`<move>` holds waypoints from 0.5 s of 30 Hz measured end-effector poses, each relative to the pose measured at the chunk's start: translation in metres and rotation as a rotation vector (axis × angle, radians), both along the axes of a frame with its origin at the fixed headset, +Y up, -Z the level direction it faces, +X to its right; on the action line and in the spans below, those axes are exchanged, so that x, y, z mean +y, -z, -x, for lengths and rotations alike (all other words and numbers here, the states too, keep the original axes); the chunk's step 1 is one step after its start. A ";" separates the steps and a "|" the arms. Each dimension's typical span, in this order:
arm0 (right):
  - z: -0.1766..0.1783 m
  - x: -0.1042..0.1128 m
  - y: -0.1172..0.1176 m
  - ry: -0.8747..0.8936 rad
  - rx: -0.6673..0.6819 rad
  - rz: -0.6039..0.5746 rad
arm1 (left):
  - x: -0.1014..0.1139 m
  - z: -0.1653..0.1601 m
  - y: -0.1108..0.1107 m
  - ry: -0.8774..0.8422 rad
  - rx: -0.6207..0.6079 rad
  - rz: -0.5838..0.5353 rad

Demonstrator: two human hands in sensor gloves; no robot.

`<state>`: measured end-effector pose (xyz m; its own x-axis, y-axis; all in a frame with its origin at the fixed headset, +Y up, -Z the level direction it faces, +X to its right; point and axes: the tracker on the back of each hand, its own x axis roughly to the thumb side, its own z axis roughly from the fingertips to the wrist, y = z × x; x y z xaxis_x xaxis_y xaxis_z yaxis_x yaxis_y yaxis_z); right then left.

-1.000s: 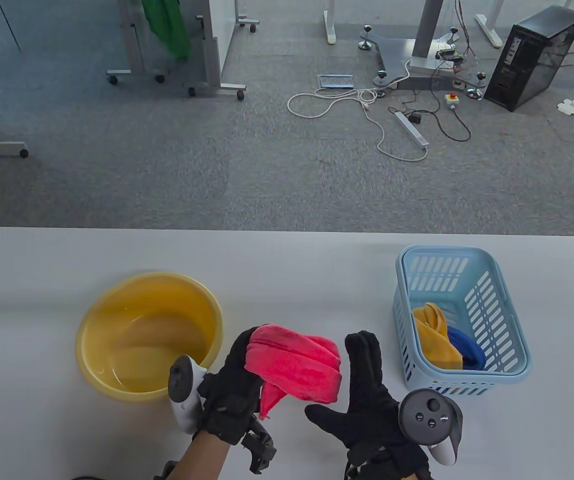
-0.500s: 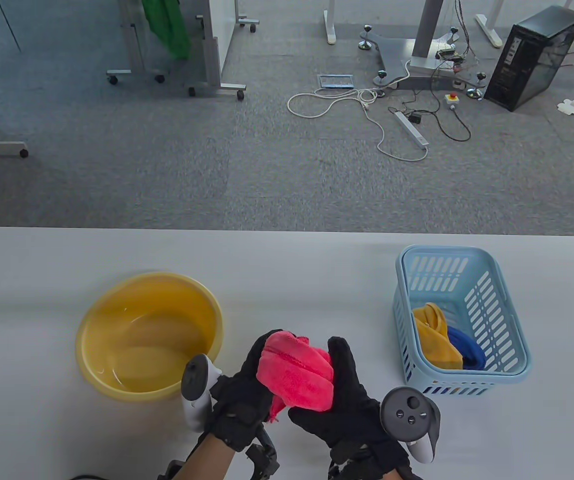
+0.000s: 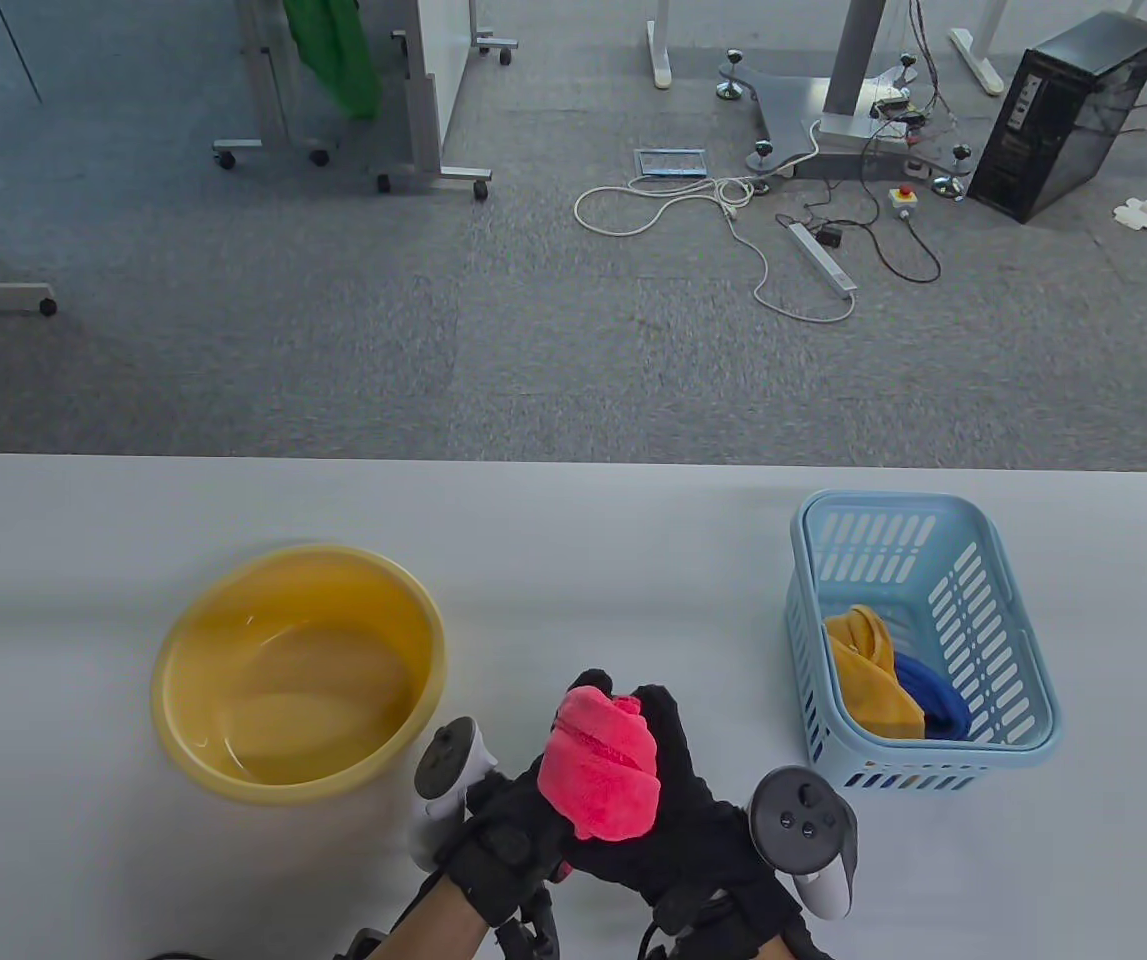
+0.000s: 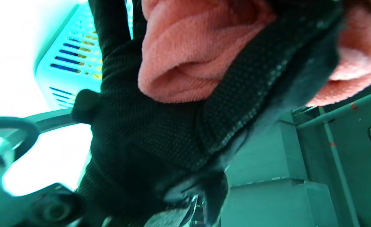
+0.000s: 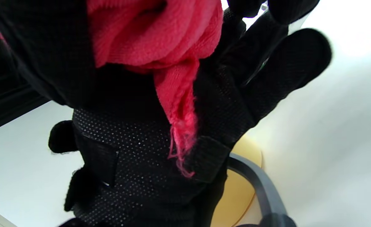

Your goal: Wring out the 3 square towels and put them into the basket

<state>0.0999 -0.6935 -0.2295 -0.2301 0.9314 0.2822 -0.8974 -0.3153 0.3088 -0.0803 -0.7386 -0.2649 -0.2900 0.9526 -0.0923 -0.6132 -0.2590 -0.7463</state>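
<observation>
Pink towel (image 3: pixel 598 765) bunched between both hands, held above counter (image 3: pixel 573 560) near its front edge, between yellow basin (image 3: pixel 298 672) and blue basket (image 3: pixel 918 635). Left hand (image 3: pixel 508 835) grips towel from left, fingers curled round it; right hand (image 3: pixel 678 805) wraps it from right, fingers over top. Frayed towel corner hangs below palms in right wrist view. Yellow towel (image 3: pixel 873 670) and dark blue towel (image 3: pixel 933 700) lie inside basket, touching. Basin holds shallow water. Tracker (image 3: pixel 801 822) on back of right hand.
</observation>
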 end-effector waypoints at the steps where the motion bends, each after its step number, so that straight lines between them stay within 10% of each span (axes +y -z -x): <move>1: 0.001 0.000 0.000 0.000 -0.003 -0.022 | -0.003 -0.001 0.001 -0.010 -0.027 0.017; 15: -0.003 0.004 -0.002 -0.123 -0.192 -0.153 | -0.007 -0.005 0.002 -0.018 -0.112 0.042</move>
<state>0.1025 -0.6897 -0.2273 -0.4020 0.8427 0.3581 -0.8867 -0.4559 0.0773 -0.0754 -0.7459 -0.2673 -0.2929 0.9418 -0.1651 -0.5218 -0.3021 -0.7977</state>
